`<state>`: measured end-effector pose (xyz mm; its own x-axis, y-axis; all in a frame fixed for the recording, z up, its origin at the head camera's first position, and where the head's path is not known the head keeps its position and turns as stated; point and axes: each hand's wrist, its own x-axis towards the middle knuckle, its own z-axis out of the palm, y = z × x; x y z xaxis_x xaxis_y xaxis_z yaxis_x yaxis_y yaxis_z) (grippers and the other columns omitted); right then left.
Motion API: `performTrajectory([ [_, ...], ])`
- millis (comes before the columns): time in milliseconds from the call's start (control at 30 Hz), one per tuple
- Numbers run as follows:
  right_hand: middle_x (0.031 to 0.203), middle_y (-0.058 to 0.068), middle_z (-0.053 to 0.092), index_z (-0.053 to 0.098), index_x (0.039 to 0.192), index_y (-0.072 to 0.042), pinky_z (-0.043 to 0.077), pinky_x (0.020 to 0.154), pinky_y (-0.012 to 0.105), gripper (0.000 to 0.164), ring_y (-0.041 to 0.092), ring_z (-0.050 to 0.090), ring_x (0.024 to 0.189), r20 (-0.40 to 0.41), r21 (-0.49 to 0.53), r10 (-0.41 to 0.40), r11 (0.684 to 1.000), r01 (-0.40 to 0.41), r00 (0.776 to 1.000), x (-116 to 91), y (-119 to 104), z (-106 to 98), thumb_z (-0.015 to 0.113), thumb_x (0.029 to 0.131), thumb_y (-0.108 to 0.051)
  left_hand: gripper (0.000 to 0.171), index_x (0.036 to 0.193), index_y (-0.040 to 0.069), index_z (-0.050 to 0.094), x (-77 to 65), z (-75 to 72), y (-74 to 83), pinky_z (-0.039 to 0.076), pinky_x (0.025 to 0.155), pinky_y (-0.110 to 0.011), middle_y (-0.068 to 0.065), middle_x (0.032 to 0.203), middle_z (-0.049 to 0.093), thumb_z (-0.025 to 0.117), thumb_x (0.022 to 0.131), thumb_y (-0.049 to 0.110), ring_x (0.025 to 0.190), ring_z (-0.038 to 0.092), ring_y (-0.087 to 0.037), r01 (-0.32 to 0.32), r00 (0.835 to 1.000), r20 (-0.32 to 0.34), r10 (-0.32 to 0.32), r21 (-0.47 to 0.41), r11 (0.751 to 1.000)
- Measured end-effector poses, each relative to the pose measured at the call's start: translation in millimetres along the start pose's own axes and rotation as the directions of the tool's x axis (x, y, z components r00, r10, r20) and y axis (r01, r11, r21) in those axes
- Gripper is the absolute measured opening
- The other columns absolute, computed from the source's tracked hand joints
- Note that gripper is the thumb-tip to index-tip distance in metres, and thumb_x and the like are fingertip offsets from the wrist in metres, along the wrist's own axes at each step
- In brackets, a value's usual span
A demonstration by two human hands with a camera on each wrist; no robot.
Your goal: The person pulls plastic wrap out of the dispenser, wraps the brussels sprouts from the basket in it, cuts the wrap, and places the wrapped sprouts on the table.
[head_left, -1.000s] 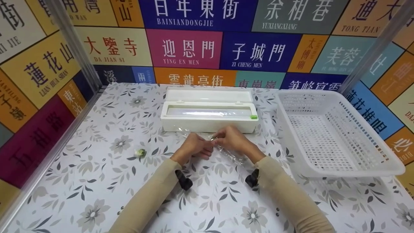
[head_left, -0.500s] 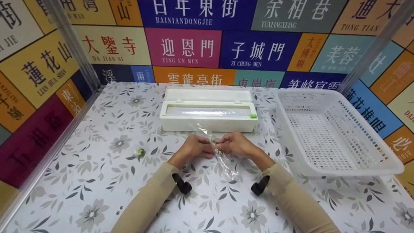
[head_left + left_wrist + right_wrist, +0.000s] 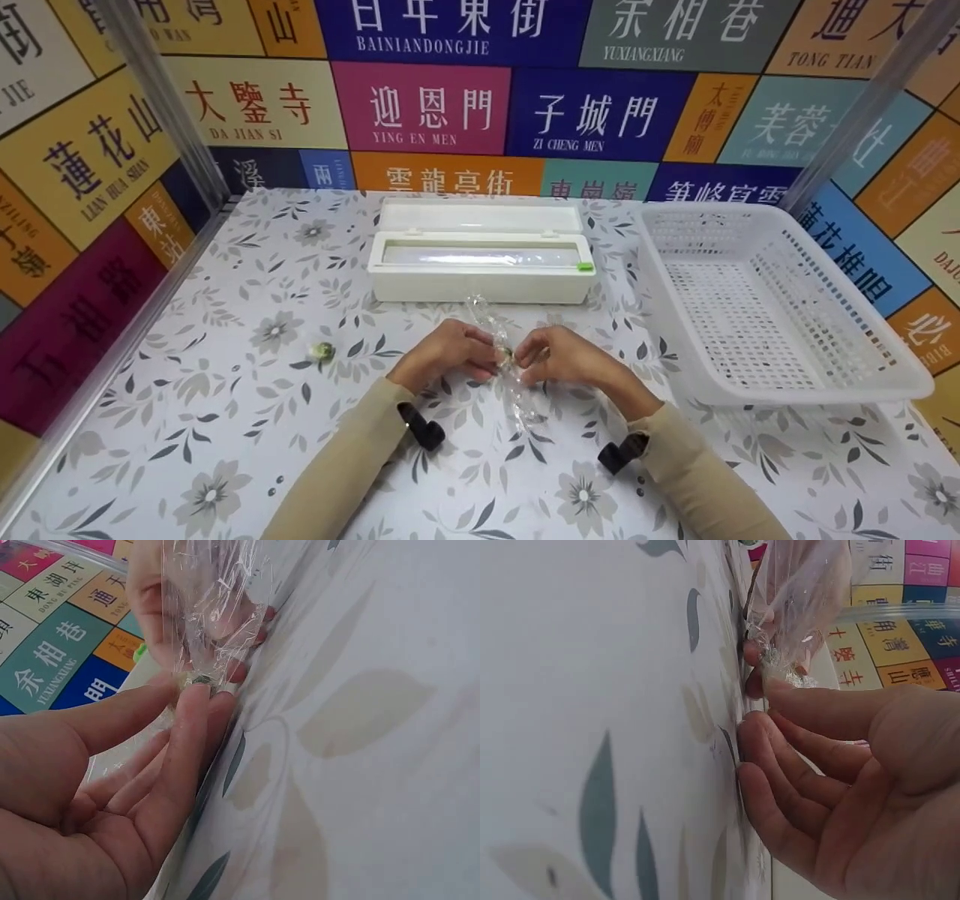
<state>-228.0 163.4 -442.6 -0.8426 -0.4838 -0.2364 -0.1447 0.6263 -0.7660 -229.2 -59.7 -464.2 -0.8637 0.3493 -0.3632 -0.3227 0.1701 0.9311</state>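
My left hand [image 3: 454,350] pinches a small greenish thing [image 3: 506,355] wrapped in clear plastic film [image 3: 523,401] between thumb and fingertips. Gathered tails of the film stick out ahead of the pinch and back toward me. The film hides what kind of thing is inside. Close on the other side, my right hand [image 3: 566,358] has its thumb and fingers spread apart, with fingertips right at the film. In the left wrist view, a dark green spot [image 3: 201,679] shows at the left fingertips, and loose film [image 3: 225,607] overlaps the right hand.
Behind the hands stands a white cling film dispenser [image 3: 480,286] with its lid raised and a green tab [image 3: 584,267] at the right. A white perforated basket [image 3: 825,394] is on the right. Another small green-and-white thing [image 3: 322,352] lies on the flowered tablecloth [image 3: 360,457] at left.
Both hands have come slightly nearer to me with the film bundle. The film has turned from slanting across to running lengthwise, and the right fingers have spread away from it.
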Motion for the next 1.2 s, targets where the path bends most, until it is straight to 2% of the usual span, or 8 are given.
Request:
performTrajectory([
  [200, 0.093, 0.007, 0.063, 0.057, 0.094, -0.007, 0.046, 0.076, 0.027, 0.043, 0.017, 0.055, 0.082, -0.06, -0.128, 0.041, 0.991, -0.048, 0.997, -6, -7, 7, 0.09, 0.066, -0.006, 0.022, 0.104, -0.002, 0.073, 0.3, 2.2, 1.0, 0.062, 0.061, -0.024, -0.011, 0.084, 0.077, 0.079, 0.083, 0.006, 0.066, 0.072, -0.015, 0.012, 1.0, -0.026, -0.013, -0.018, 1.0],
  [400, 0.089, 0.004, 0.061, 0.056, 0.09, -0.011, 0.046, 0.073, 0.027, 0.042, 0.017, 0.054, 0.081, -0.088, -0.139, 0.057, 0.988, -0.069, 0.995, -6, -14, 14, 0.092, 0.067, -0.011, 0.016, 0.096, 0.001, 0.076, -2.0, 5.9, 4.5, 0.063, 0.059, -0.027, -0.014, 0.084, 0.077, 0.081, 0.08, 0.003, 0.06, 0.071, -0.016, -0.021, 0.998, -0.062, 0.025, 0.054, 0.998],
  [533, 0.092, 0.007, 0.066, 0.058, 0.09, -0.008, 0.048, 0.069, 0.024, 0.036, 0.015, 0.059, 0.08, -0.117, -0.089, -0.009, 0.996, -0.001, 0.993, -4, -13, 17, 0.089, 0.071, -0.007, 0.014, 0.093, 0.001, 0.078, -1.6, 8.4, 5.8, 0.063, 0.058, -0.027, -0.016, 0.082, 0.077, 0.082, 0.079, 0.005, 0.056, 0.07, -0.015, -0.051, 0.994, -0.092, 0.064, 0.138, 0.989],
  [600, 0.093, 0.011, 0.069, 0.062, 0.092, -0.006, 0.05, 0.066, 0.023, 0.031, 0.015, 0.061, 0.077, -0.123, -0.021, -0.046, 0.999, 0.044, 0.991, -3, -12, 17, 0.086, 0.073, -0.003, 0.015, 0.093, 0.0, 0.078, -0.9, 8.6, 6.1, 0.062, 0.057, -0.027, -0.017, 0.082, 0.077, 0.082, 0.08, 0.005, 0.055, 0.069, -0.014, -0.058, 0.992, -0.105, 0.075, 0.161, 0.985],
  [767, 0.097, 0.014, 0.074, 0.076, 0.1, -0.005, 0.05, 0.061, 0.019, 0.022, 0.012, 0.062, 0.074, -0.124, 0.089, -0.101, 0.99, 0.113, 0.987, -1, -6, 17, 0.082, 0.079, -0.004, 0.016, 0.097, -0.002, 0.077, 1.8, 6.5, 4.2, 0.062, 0.058, -0.026, -0.02, 0.083, 0.077, 0.079, 0.081, 0.0, 0.056, 0.07, -0.014, -0.024, 0.992, -0.121, 0.038, 0.115, 0.993],
  [933, 0.099, 0.009, 0.075, 0.08, 0.098, -0.009, 0.049, 0.059, 0.016, 0.015, 0.008, 0.061, 0.076, -0.174, 0.131, -0.028, 0.99, 0.052, 0.984, 1, -5, 19, 0.081, 0.083, -0.011, 0.016, 0.096, -0.002, 0.077, 1.4, 5.5, 1.8, 0.062, 0.058, -0.024, -0.019, 0.083, 0.077, 0.078, 0.081, -0.002, 0.057, 0.071, -0.013, -0.024, 0.991, -0.126, 0.037, 0.103, 0.994],
  [1067, 0.094, 0.004, 0.073, 0.079, 0.095, -0.01, 0.045, 0.052, 0.015, 0.012, 0.008, 0.056, 0.066, -0.209, 0.183, 0.06, 0.983, -0.022, 0.976, 4, -7, 20, 0.079, 0.083, -0.006, 0.013, 0.094, -0.001, 0.077, -1.9, 5.3, 2.6, 0.063, 0.06, -0.026, -0.019, 0.084, 0.077, 0.078, 0.081, -0.001, 0.058, 0.072, -0.014, -0.023, 0.992, -0.121, 0.036, 0.111, 0.994],
  [1200, 0.086, -0.002, 0.074, 0.079, 0.092, -0.01, 0.044, 0.05, 0.016, 0.011, 0.007, 0.054, 0.058, -0.205, 0.279, 0.135, 0.957, -0.075, 0.969, 9, -9, 21, 0.077, 0.083, -0.005, 0.014, 0.096, -0.002, 0.076, -3.0, 4.1, 3.5, 0.064, 0.062, -0.028, -0.018, 0.083, 0.077, 0.077, 0.082, -0.003, 0.061, 0.073, -0.015, 0.0, 0.993, -0.117, 0.009, 0.083, 0.997],
])
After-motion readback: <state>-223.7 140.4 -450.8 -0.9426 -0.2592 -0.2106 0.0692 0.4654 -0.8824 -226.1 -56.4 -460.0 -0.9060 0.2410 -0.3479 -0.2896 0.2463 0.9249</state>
